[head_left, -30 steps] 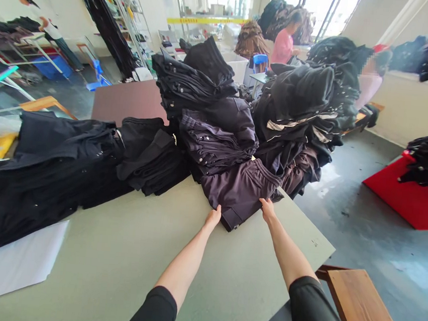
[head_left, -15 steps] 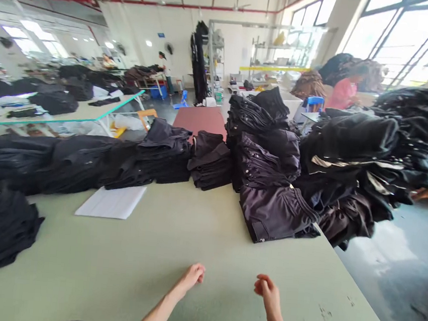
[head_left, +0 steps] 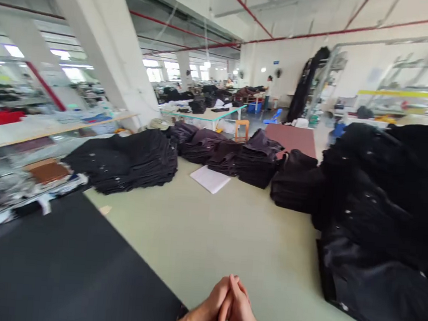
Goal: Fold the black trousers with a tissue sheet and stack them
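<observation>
My left hand (head_left: 213, 305) and my right hand (head_left: 241, 310) are clasped together low in the view, over the near part of the pale green table (head_left: 201, 219). Their fingers are pressed against each other, and no object shows between them. To the right rises a large heap of dark folded garments (head_left: 376, 234). Further back lies a white sheet stack (head_left: 210, 178), beside a row of dark garment piles (head_left: 259, 157). Another black pile (head_left: 131, 161) rests on the table at the left.
A dark flat surface (head_left: 70, 263) fills the lower left, with a cluttered shelf (head_left: 28, 184) beyond it. Behind the garments are a reddish-brown board (head_left: 293, 136), an orange stool (head_left: 241, 129) and a blue chair (head_left: 273, 116). A person (head_left: 268, 93) stands far back.
My hands, apart before, have come together. The view has swung left, so the garments and white sheets sit further right, and the dark surface and shelf have come into view.
</observation>
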Demonstrator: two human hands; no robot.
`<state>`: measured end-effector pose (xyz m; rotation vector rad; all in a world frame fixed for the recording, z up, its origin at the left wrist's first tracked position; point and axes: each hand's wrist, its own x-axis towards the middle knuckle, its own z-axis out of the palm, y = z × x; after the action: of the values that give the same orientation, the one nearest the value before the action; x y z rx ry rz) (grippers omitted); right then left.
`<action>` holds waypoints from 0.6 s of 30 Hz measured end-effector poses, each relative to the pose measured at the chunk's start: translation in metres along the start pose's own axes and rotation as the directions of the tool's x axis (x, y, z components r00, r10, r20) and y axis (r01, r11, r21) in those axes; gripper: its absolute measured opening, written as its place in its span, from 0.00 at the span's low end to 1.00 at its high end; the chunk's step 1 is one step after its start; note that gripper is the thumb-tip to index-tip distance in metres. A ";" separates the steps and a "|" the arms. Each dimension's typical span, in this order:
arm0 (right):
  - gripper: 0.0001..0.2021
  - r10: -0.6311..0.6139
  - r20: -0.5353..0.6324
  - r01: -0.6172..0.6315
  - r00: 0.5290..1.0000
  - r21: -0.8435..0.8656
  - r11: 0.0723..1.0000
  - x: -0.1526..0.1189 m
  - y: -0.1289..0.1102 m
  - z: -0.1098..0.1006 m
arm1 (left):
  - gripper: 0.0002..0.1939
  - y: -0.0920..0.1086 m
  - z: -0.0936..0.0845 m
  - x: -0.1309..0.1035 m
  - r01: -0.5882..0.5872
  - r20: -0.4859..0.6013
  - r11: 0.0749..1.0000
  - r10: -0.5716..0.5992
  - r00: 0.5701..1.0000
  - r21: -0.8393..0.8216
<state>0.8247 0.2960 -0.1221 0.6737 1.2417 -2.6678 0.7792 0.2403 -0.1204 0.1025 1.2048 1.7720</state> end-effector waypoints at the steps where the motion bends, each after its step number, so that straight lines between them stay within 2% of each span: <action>1: 0.33 0.003 -0.042 0.000 0.999 0.061 0.998 0.001 -0.004 0.012 | 0.30 0.010 -0.002 -0.009 -0.070 -0.034 0.997 0.070 0.997 0.014; 4: 0.33 0.063 -0.070 -0.054 0.996 0.124 0.991 0.004 -0.006 0.046 | 0.31 0.034 -0.017 -0.034 -0.195 -0.103 0.980 0.199 0.975 0.045; 8: 0.32 0.028 -0.104 -0.026 0.994 0.023 0.999 0.013 0.009 0.090 | 0.32 0.057 -0.047 -0.064 -0.252 -0.142 0.967 0.254 0.957 0.029; 13: 0.31 -0.019 -0.045 0.007 0.999 -0.251 0.968 0.038 0.044 0.158 | 0.36 0.094 -0.103 -0.104 -0.305 -0.141 0.952 0.303 0.943 0.003; 18: 0.30 -0.091 -0.071 0.059 0.993 -0.362 0.930 0.061 0.088 0.223 | 0.38 0.146 -0.161 -0.155 -0.331 -0.062 0.941 0.335 0.940 0.062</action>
<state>0.7195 0.0756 -0.0851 0.6998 1.7532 -2.3862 0.6818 0.0094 -0.0283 0.2896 1.3452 2.0528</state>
